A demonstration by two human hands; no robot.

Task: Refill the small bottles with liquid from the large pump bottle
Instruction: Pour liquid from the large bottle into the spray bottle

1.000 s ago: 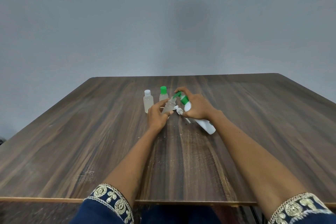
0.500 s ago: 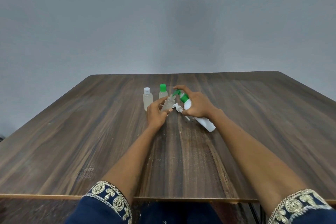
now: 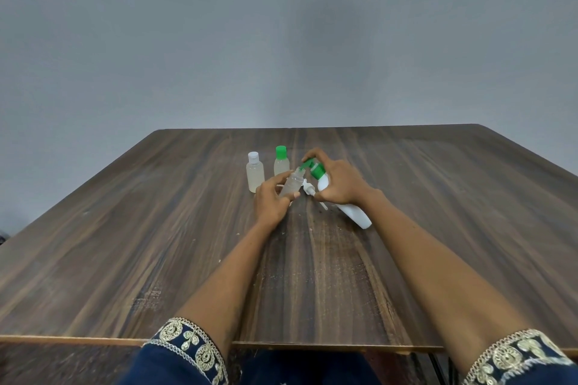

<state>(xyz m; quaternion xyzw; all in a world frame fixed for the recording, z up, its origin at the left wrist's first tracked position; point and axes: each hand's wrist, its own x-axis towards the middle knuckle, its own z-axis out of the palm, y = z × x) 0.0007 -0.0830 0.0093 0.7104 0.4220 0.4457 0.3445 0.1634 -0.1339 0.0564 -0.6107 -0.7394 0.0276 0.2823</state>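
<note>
Tilted pump bottle (image 3: 350,209), uncapped small bottle (image 3: 292,184)

Both forearms reach forward side by side, the left hand (image 3: 271,201) with fingers curled in a grip, the right hand (image 3: 339,183) arched beside it, fingers bent downward, gripping.

The middle of the large white pump bottle with green collar (image 3: 356,216) was covered by the right hand (image 3: 341,184). Whether liquid was flowing could not be told.

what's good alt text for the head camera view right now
A person's right hand tilts a large white pump bottle so its green nozzle meets a small clear bottle held by the left hand. Two capped small bottles stand behind on a wooden table.
</note>
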